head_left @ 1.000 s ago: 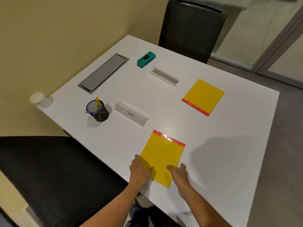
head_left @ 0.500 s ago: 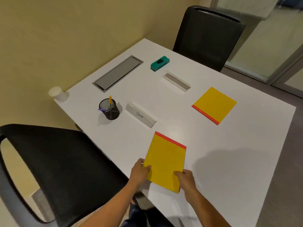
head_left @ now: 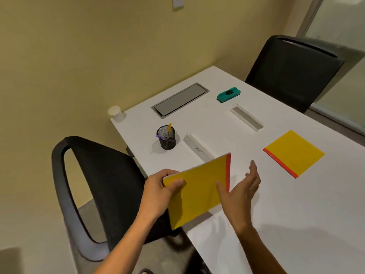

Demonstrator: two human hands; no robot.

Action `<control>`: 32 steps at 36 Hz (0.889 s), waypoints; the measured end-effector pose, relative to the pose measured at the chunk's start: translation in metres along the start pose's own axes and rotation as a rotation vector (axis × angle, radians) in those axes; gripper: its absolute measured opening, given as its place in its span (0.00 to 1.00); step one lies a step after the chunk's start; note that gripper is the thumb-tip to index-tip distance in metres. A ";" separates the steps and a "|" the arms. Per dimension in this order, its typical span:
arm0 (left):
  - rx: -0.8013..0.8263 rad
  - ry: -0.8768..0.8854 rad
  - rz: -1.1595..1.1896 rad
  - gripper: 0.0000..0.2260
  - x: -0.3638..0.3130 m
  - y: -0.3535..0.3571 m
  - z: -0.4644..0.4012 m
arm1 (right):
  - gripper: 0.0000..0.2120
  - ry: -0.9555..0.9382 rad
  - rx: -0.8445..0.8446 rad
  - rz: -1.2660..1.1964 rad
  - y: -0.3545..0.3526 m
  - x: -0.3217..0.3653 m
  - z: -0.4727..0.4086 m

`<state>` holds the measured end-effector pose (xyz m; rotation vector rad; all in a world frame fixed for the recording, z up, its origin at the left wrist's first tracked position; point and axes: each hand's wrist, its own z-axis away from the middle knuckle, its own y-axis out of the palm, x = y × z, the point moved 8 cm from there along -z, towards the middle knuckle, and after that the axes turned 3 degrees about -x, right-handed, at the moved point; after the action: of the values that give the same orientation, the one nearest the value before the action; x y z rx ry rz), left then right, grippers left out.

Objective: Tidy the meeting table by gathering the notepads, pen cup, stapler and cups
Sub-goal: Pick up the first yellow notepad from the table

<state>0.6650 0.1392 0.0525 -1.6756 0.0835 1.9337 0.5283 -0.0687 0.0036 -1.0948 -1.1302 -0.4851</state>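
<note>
My left hand [head_left: 160,191] grips the near left corner of a yellow notepad [head_left: 199,191] with a red edge, lifted and tilted above the table's near edge. My right hand [head_left: 240,191] is spread under the pad's right side, thumb on its face, fingers apart. A second yellow notepad [head_left: 294,153] lies flat to the right. A black mesh pen cup [head_left: 166,137] with pens stands at the left. The teal stapler [head_left: 229,94] sits at the back. A white paper cup [head_left: 116,113] stands at the table's far left corner.
The white table [head_left: 296,214] carries two white name-card holders [head_left: 198,148] [head_left: 246,116] and a grey cable hatch [head_left: 179,99]. A black chair [head_left: 94,180] stands close at the left, another black chair [head_left: 294,70] at the far end. A yellow wall runs along the left.
The near notepad has come up off the table and turned, its red edge now toward the right. My right hand has loosened and spread open. The view has swung left.
</note>
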 end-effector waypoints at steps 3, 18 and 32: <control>-0.042 0.040 0.041 0.03 -0.022 -0.032 0.009 | 0.48 -0.272 0.081 0.126 0.003 0.060 0.007; -0.039 0.441 0.091 0.04 -0.078 -0.203 0.072 | 0.08 -0.838 0.238 0.359 0.049 0.222 0.145; 0.107 0.667 -0.421 0.13 -0.062 -0.313 0.106 | 0.18 -0.951 -0.007 0.610 0.092 0.305 0.255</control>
<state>0.7163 0.4195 0.2311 -2.0026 0.0766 1.0036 0.6018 0.2553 0.2398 -1.6560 -1.4869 0.5846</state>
